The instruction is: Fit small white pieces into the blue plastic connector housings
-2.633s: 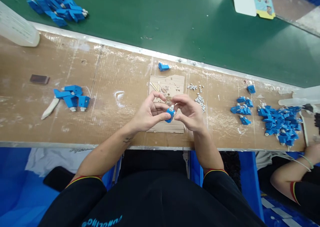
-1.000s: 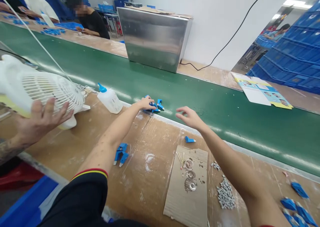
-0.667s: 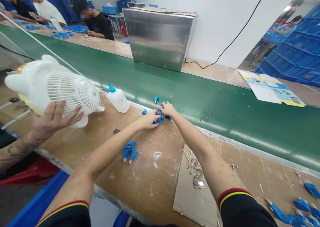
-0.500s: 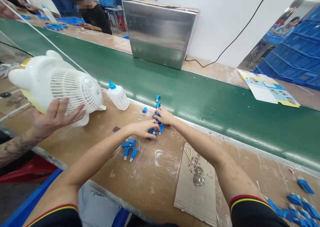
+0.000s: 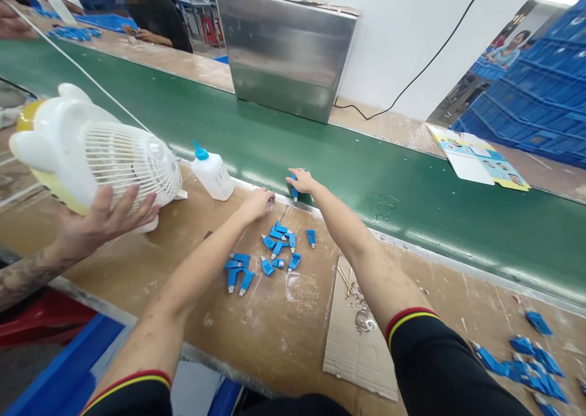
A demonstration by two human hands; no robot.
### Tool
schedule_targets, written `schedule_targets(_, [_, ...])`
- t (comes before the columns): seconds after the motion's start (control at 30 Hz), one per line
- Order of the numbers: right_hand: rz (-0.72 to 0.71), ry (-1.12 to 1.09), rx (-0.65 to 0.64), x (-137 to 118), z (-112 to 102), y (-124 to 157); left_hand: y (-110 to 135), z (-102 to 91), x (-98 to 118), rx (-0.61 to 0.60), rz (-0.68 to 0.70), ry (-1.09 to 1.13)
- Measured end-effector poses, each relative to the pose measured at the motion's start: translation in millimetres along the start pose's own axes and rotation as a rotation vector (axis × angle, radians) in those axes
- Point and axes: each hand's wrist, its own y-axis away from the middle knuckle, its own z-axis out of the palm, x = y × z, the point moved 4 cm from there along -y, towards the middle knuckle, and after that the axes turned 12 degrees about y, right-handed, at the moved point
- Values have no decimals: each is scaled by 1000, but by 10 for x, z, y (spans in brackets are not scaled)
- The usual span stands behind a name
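My right hand is over the near side of the green belt, its fingers closed on a blue plastic part with a pale tip. By the metal edge strip, my left hand is curled with its fingertips down; whatever it grips is hidden under the fingers. Between my forearms lies a loose cluster of similar blue parts on the brown tabletop. A smaller group of blue parts sits beside my left forearm, and one single blue part lies below my right wrist.
A white squeeze bottle with a blue cap stands left of my left hand. Another person's hand holds a white fan. Cardboard with sticks and clear blobs lies near my right arm; more blue parts are far right.
Both hands have left the cluster of blue parts: my right hand moved onto the belt with one part, my left up to the metal edge. The cluster now lies spread out.
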Motion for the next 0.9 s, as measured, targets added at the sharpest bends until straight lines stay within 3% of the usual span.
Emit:
schedule_targets(0.07, [-15,32,-57,-58,60,-33,79,6,61,-38,67,19])
schedule_targets(0.17, [-70,60,-142,-28,160,174,308,70,240,-121,213,88])
schedule_targets(0.4, [-192,-15,-182,30,283,1207,627,459,641,-327,391,181])
schedule_targets(0.53, [-235,-111,-172,-74,289,1645,751,353,643,-379,413,225])
schedule_targets(0.63, [-183,-143,-122,-68,253,1811,984,45,568,-213,393,321])
schedule_targets(0.77, [-123,-162,-147,-190,325,1949,1475,-423,436,278,254,643])
schedule_targets(0.83, [-141,-200,-177,-329,359,2025,1724,-505,424,418,175,864])
schedule_targets(0.9, [-136,-236,-165,-391,304,2126,1926,-487,499,484,152,1018])
